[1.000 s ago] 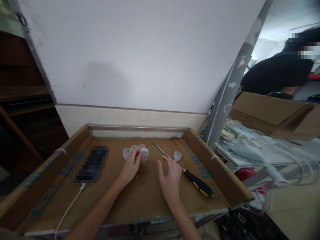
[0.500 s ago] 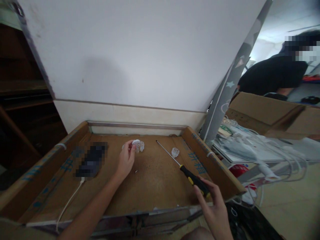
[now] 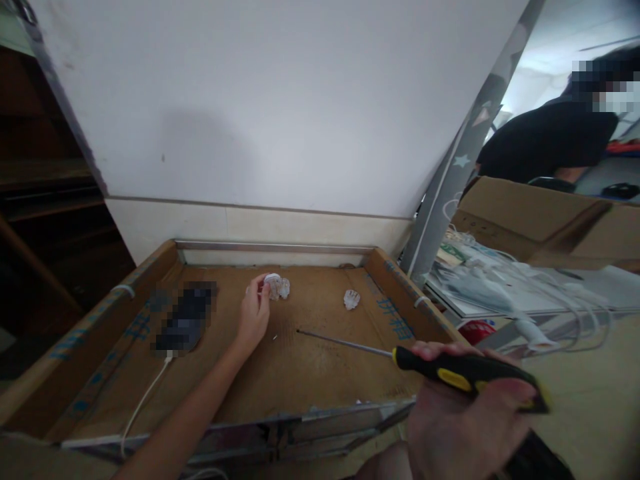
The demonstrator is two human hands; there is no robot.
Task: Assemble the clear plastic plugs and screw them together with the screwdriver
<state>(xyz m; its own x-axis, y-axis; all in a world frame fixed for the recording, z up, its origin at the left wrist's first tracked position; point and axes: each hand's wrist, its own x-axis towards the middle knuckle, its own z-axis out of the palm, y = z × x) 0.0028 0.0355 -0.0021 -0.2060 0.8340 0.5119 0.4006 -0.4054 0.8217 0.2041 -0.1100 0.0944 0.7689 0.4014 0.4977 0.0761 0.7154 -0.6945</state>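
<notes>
My left hand (image 3: 254, 313) is closed on a small white and clear plastic part (image 3: 278, 287) at the back middle of the cardboard-lined tray (image 3: 310, 380). In my right hand (image 3: 463, 420), at the tray's front right corner, is a screwdriver (image 3: 450, 372) with a black and yellow handle, my fingers wrapped round it. Its thin metal shaft points left over the tray, the tip apart from the plastic part. A second clear plastic piece (image 3: 351, 299) lies on the cardboard to the right. Below my left hand rests a tiny metal bit (image 3: 275, 337), perhaps a screw.
A dark, blurred-out device (image 3: 184, 321) with a white cable (image 3: 145, 401) lies at the tray's left. Raised cardboard sides (image 3: 400, 300) edge the tray. To the right, a white table (image 3: 600, 288) carries cables, plastic bags and an open carton (image 3: 520, 212); a person (image 3: 550, 137) is behind it.
The screwdriver has been lifted off the cardboard and swung nearer level, its handle now gripped in my right hand further right. My left hand has barely moved.
</notes>
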